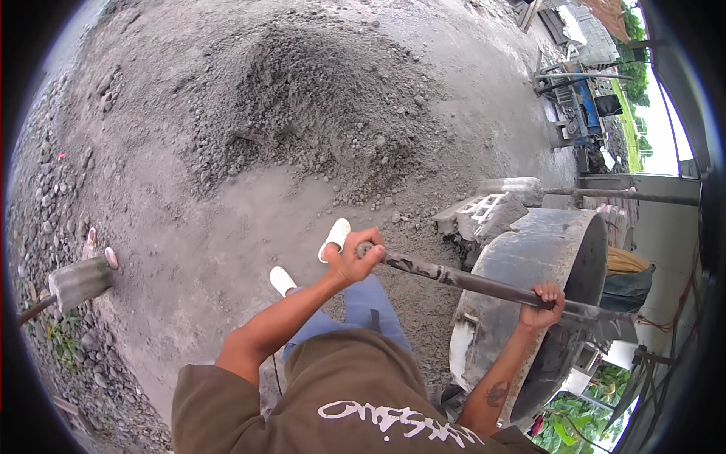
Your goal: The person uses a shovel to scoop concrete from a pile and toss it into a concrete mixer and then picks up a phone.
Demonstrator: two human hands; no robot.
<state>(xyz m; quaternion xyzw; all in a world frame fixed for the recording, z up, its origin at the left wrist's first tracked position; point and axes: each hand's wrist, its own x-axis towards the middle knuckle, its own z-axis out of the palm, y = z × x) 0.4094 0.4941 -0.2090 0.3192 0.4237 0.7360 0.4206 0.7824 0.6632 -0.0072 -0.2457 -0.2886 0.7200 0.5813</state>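
A long-handled shovel (469, 282) lies across in front of me. My left hand (358, 256) is wrapped round the grip end of its dark handle, above my legs. Further right, my right hand (542, 304) grips the shaft close to the blade. The flat grey blade (611, 324) reaches over the open mouth of a big round metal drum (529, 242), crusted with grey. How far the blade sits inside the drum, and whether it carries anything, I cannot tell.
A heap of grey sand and gravel (325, 106) lies ahead. Broken concrete blocks (491, 212) stand beside the drum. At far left are a grey shovel-like tool (79, 284) and two pinkish shoe-like shapes near loose stones (53, 189). Blue machinery (586, 106) stands far right.
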